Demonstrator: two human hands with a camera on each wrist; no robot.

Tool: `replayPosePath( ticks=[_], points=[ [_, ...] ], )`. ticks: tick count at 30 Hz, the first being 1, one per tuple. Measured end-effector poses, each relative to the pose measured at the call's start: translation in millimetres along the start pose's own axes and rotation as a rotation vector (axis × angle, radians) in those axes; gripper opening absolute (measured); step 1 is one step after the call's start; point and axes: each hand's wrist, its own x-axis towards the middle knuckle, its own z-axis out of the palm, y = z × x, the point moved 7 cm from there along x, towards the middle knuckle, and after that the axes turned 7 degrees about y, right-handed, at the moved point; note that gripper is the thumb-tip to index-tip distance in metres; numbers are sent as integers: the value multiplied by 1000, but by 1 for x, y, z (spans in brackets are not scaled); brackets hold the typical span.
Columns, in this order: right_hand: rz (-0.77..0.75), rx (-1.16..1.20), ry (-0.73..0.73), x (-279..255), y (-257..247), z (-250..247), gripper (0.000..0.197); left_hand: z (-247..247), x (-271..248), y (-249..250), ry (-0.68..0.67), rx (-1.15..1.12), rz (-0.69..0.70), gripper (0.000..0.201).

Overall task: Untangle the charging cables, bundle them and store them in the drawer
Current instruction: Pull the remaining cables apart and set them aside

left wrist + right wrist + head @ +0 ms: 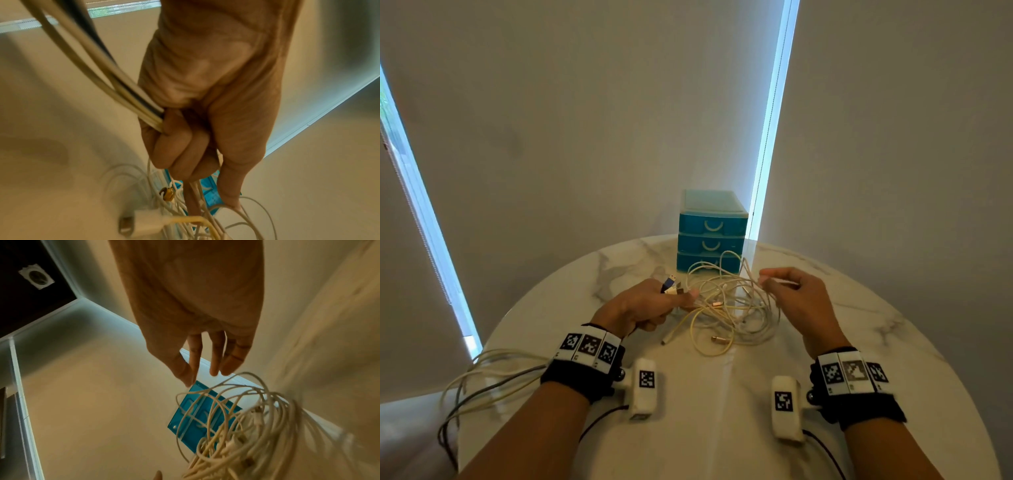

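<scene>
— What is seen nearest, at the table's near edge?

— Bare marble is left between the two wrists, and the round table (722,428) is cut off by its rim just behind them. Several cords are draped over the left edge, beside the left forearm.

— And the hands?

— The left hand (640,306) is closed tight round a bunch of cable ends, plugs (671,286) sticking out above the fist. The right hand (794,298) is held loosely, thumb and forefinger close at one strand; whether it is pinched cannot be told.

— Where are the charging cables (726,308)?

— They are heaped in a tangle between the hands, mid-table.

— Farther back?

— The blue drawer unit (711,233) is set at the far rim, all three drawers shut, loops touching the lowest front.
</scene>
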Motion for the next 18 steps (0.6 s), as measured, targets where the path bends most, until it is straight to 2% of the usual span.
replayPosePath(
  ticks=[2,4,8,11,13,18],
  points=[
    [58,-20,-141,-8,8,17,11,0,1,-2,-14,3,-6,35],
    [38,-33,-193,-13,9,23,15,-1,4,-5,-3,21,-6,30],
    [5,-34,-188,-15,0,22,20,-12,10,-4,135,-49,31,24],
    [90,26,-200,-18,0,26,17,-29,12,-1,331,-141,100,10],
    [130,45,-188,-18,2,27,19,-39,13,-1,437,-186,137,12],
    [58,61,-150,-21,-4,25,19,-48,2,7,535,-239,199,12]
  ],
)
